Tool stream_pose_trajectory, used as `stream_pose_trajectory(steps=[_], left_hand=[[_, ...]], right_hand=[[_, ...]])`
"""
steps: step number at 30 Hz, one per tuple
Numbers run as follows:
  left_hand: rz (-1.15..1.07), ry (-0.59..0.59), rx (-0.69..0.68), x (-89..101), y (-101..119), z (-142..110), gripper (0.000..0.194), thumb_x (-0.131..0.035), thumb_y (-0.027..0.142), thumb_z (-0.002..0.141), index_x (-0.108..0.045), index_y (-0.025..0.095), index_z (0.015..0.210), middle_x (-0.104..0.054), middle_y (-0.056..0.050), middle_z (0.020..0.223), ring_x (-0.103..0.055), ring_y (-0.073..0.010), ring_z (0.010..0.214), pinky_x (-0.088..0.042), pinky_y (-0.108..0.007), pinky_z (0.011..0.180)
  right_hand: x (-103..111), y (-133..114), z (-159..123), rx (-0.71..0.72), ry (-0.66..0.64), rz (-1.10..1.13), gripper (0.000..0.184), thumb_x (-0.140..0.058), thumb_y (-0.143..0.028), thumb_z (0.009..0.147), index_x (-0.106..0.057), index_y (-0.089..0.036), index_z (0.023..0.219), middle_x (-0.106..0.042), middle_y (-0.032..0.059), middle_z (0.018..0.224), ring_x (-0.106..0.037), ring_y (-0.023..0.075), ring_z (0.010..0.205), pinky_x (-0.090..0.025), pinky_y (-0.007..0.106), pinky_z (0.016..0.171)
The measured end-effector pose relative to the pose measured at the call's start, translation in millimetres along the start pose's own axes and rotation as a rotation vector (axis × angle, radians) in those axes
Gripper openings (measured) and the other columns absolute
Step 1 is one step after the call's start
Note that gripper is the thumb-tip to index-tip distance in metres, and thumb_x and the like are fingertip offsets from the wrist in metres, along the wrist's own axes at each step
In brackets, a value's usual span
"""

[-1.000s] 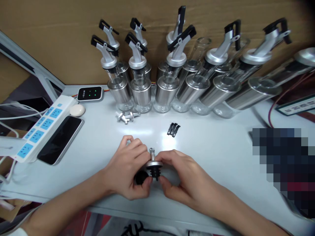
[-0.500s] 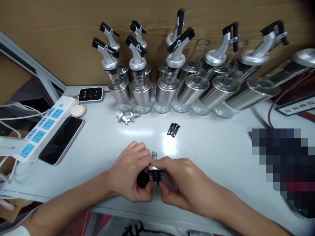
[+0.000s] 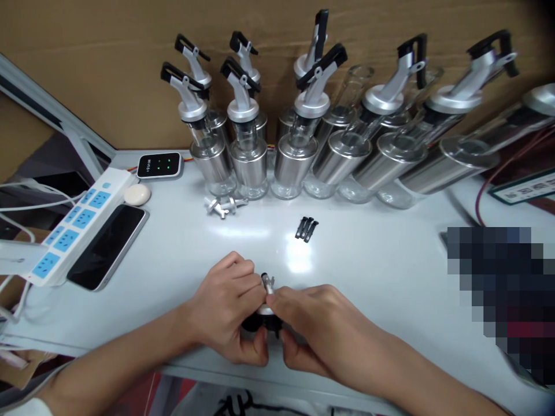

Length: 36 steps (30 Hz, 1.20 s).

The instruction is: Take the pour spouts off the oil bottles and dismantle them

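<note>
My left hand (image 3: 228, 306) and my right hand (image 3: 314, 326) meet at the near edge of the white table (image 3: 381, 277), both closed around a small pourer spout (image 3: 267, 284). Its silver tip pokes up between my fingertips; its black stopper base is mostly hidden under my fingers. A black round piece sits low in my left hand, partly covered. Beyond my hands lie a few small black lever parts (image 3: 306, 227) and a loose silver spout part (image 3: 222, 205).
Several steel-and-glass oil bottles (image 3: 249, 156), most with black-levered pourers, line the cardboard back wall. At left are a power strip (image 3: 71, 228), a phone (image 3: 106, 245), a small black device with green lights (image 3: 158, 165) and a white oval object (image 3: 137, 194). A pixelated patch covers the right.
Both hands have closed in tighter and lower over the spout, hiding most of its stopper; only the silver tip still shows. Nothing else on the table has moved.
</note>
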State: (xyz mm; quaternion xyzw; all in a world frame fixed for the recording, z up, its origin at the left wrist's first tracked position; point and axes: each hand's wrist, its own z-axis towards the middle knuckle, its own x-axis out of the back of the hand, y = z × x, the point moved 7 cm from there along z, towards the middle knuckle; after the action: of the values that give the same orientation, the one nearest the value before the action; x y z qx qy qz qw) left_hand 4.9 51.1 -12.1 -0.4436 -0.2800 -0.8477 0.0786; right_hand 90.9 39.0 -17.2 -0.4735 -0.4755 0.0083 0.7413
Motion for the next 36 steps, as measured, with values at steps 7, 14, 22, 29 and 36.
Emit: stream_pose_trajectory(steps=[7, 14, 22, 29, 36], left_hand=[[0.117, -0.047, -0.02, 2.6, -3.8, 2.4, 0.007, -0.046, 0.025, 0.074, -0.047, 0.019, 0.072, -0.052, 0.0, 0.063, -0.044, -0.0153, 0.06, -0.037, -0.031, 0.061], [0.072, 0.036, -0.017, 6.5, -8.3, -1.2, 0.024, -0.042, 0.026, 0.092, -0.047, 0.013, 0.112, -0.063, -0.012, 0.102, -0.06, -0.0179, 0.086, -0.052, -0.03, 0.071], [-0.053, -0.007, 0.055, 1.4, -16.6, -2.1, 0.035, -0.045, 0.04, 0.094, -0.046, 0.014, 0.117, -0.065, -0.012, 0.103, -0.063, -0.0193, 0.092, -0.053, -0.032, 0.077], [-0.048, -0.043, 0.067, 0.9, -17.9, 0.8, 0.032, -0.045, 0.044, 0.093, -0.05, 0.014, 0.105, -0.066, -0.009, 0.095, -0.062, -0.0176, 0.084, -0.049, -0.03, 0.074], [-0.038, -0.111, 0.105, -0.5, -17.8, 0.8, 0.02, -0.051, 0.035, 0.09, -0.053, 0.015, 0.095, -0.065, -0.006, 0.092, -0.059, -0.0164, 0.081, -0.043, -0.032, 0.079]], right_hand=[[15.6, 7.2, -4.7, 0.056, 0.167, -0.019, 0.023, -0.047, -0.007, 0.076, -0.058, -0.018, 0.092, -0.061, 0.0009, 0.074, -0.055, 0.0125, 0.059, -0.044, 0.023, 0.056], [36.8, 11.8, -9.0, 0.067, 0.286, -0.078, 0.022, -0.052, -0.013, 0.083, -0.058, -0.021, 0.103, -0.066, 0.0068, 0.099, -0.062, 0.0182, 0.086, -0.052, 0.031, 0.07], [37.0, 14.0, -10.4, 0.05, 0.31, -0.11, 0.014, -0.055, -0.014, 0.085, -0.055, -0.018, 0.099, -0.068, 0.0066, 0.091, -0.063, 0.0198, 0.085, -0.051, 0.034, 0.073], [31.4, 13.6, -7.5, 0.03, 0.237, -0.095, 0.011, -0.052, -0.016, 0.088, -0.057, -0.016, 0.098, -0.068, 0.0062, 0.088, -0.062, 0.0191, 0.083, -0.049, 0.033, 0.072], [45.3, 34.2, -15.1, -0.134, 0.112, -0.083, 0.031, -0.049, -0.011, 0.083, -0.057, -0.019, 0.112, -0.067, 0.0059, 0.106, -0.062, 0.0184, 0.097, -0.049, 0.033, 0.084]])
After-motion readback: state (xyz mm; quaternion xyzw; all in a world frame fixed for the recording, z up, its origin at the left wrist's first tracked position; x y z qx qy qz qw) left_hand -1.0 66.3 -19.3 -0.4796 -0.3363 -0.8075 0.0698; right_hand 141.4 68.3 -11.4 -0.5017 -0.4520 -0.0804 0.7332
